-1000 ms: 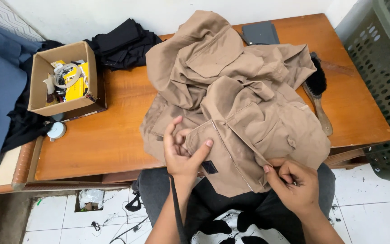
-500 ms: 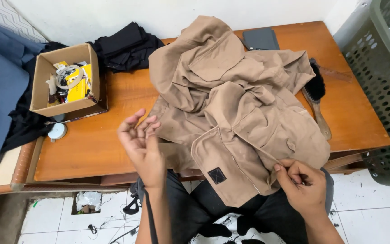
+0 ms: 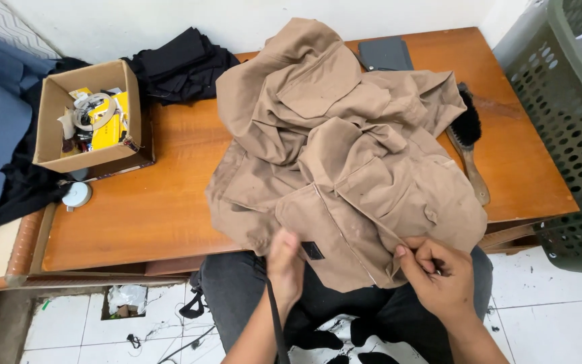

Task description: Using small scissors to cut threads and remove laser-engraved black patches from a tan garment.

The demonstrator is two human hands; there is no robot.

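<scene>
We see the tan jacket heaped on the wooden table, hem overhanging the lap. Right hand pinches its hem; left hand, fingers together, touches its edge. Left of the jacket sits a cardboard box; right, a brush.

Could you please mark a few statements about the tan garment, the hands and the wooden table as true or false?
1. The right hand pinches the hem of the crumpled tan cloth garment. True.
2. The open brown cardboard box sits at the table's right end. False: it is at the left end.
3. A wooden-handled black-bristled brush lies right of the garment. True.
4. The left hand rests inside the box. False: it is at the garment's lower edge.
5. The brown wooden table bears folded black cloth. True.
</scene>
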